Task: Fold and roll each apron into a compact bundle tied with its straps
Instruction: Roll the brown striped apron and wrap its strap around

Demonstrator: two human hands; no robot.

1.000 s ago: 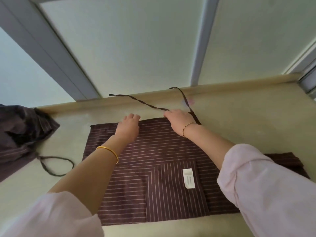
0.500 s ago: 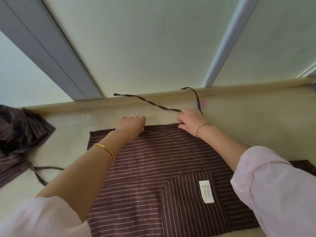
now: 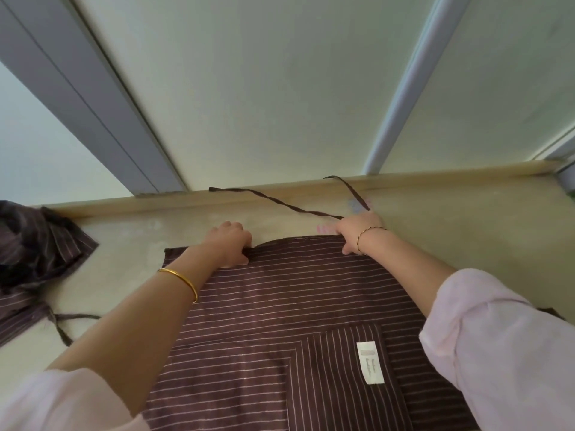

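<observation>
Beige counter | left hand, right hand apparently grip apron top edge

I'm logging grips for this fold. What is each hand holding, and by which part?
Left hand and right hand both pinch the striped apron along its far edge.

Two striped aprons lie on the surface: one spread apron at 6 o'clock and one heaped apron at 9 o'clock. Two straps show, a long strap at 12 o'clock and a short strap at 8 o'clock. One white label. Two hands, the left hand and the right hand, with one gold bangle and one cord bracelet.
</observation>
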